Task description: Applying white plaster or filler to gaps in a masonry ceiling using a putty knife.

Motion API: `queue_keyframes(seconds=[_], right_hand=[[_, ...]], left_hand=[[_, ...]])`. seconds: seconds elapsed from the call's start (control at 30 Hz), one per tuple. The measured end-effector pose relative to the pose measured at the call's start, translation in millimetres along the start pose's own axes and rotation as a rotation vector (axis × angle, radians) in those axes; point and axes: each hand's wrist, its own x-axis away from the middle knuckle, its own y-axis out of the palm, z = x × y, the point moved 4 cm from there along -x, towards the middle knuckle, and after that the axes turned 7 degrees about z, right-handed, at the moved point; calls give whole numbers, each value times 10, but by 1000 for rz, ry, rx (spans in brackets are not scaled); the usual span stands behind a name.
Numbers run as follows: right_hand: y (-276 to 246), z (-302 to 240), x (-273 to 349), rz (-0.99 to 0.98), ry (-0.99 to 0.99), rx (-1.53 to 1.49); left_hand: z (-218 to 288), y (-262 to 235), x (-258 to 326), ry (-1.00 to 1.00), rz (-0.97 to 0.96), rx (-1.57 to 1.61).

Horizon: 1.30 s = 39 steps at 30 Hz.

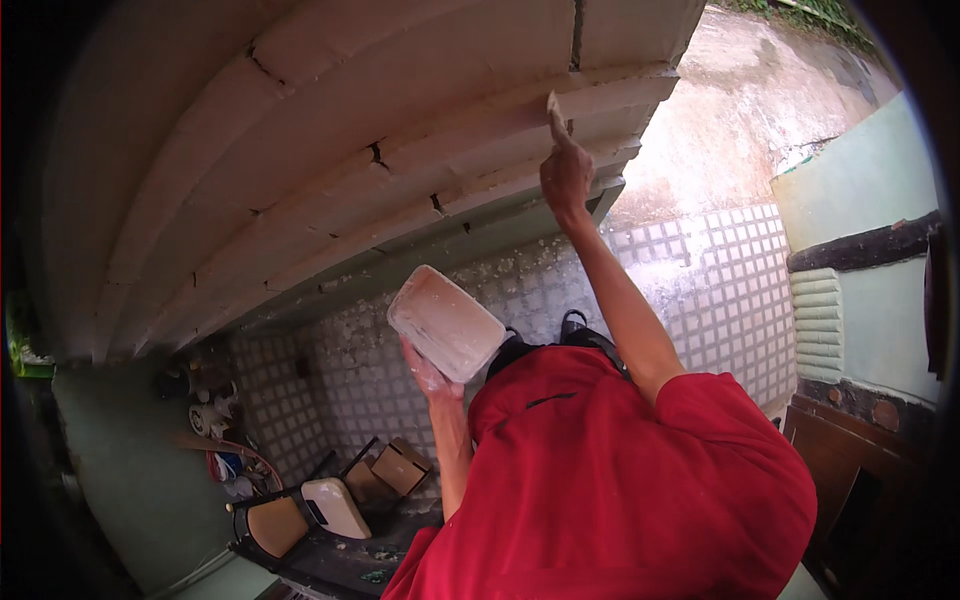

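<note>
My left hand (428,378) grips a white rectangular plastic tub (472,335) from beneath and along its side. White smears coat the tub's inside, and it is tilted so its open top shows. My right hand (567,180) is raised at the end of an outstretched arm, its fingers closed. From it a pale, white-tipped piece (553,106) points up to the whitish ledge (620,90) of the stepped panelling; whether this is a slim tool or a coated finger I cannot make out. Dark cracks and gaps run along the ledges of the panelling (330,110).
Below lies a tiled floor (740,260) with white spatters. At lower left stand a black bench (400,545), a pale stool seat (335,507) and cardboard boxes (400,466). Assorted items crowd the left wall (120,440). Brown wooden furniture (850,470) stands at right.
</note>
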Motion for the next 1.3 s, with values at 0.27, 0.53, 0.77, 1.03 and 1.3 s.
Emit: queue_keyframes(seconds=[0.27, 0.53, 0.77, 1.03, 1.3], right_hand=[[706, -705, 896, -172, -27, -139], [657, -969, 1116, -341, -59, -185], [645, -919, 885, 29, 7, -141], [1151, -1367, 1492, -149, -36, -180], [879, -949, 1506, -487, 115, -574]], left_hand=[[451, -170, -39, 23, -51, -36], [825, -391, -191, 8, -85, -31], [1051, -629, -198, 5, -87, -29], [1103, -765, -200, -1, -103, -43], [1173, -872, -192, 18, -92, -47]])
